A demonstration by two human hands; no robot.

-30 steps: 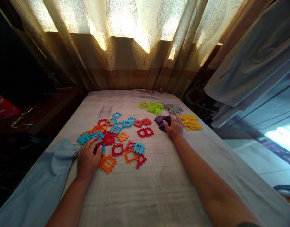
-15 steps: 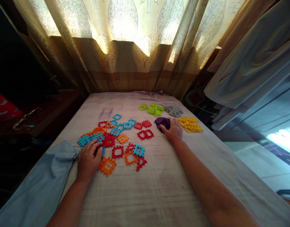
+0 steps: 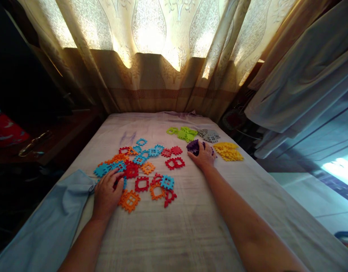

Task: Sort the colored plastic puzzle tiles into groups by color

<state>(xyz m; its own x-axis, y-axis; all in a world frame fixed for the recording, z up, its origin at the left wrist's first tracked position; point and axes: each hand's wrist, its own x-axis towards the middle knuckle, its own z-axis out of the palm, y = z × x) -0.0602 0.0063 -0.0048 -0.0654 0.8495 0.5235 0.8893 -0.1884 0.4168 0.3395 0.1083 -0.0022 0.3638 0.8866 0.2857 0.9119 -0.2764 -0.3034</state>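
My right hand [image 3: 205, 155] lies spread over a pile of purple interlocking plastic tiles [image 3: 193, 146]. Its thumb is at the pile's left front, and purple shows between and beside the fingers. At the left, my left hand [image 3: 107, 190] rests with loosely curved fingers at the edge of a mixed heap, thumb apart. Blue tiles [image 3: 105, 168] and red tiles [image 3: 132, 170] lie beyond its fingertips; what is under its palm is hidden. Just right of that hand are orange window-shaped tiles [image 3: 130, 201].
Lime green tiles [image 3: 186, 133], grey tiles [image 3: 211, 136] and yellow tiles [image 3: 229, 152] form separate piles at the far right. Loose red frame tiles [image 3: 175, 163] lie mid-table. Light blue cloth [image 3: 57, 211] drapes the left edge. Curtains [image 3: 151, 83] hang behind the sheet-covered surface [image 3: 168, 234].
My right hand has shifted slightly left and toward me over the purple pile, with its fingers spread wider. My left hand has barely moved. The view has tilted slightly up.
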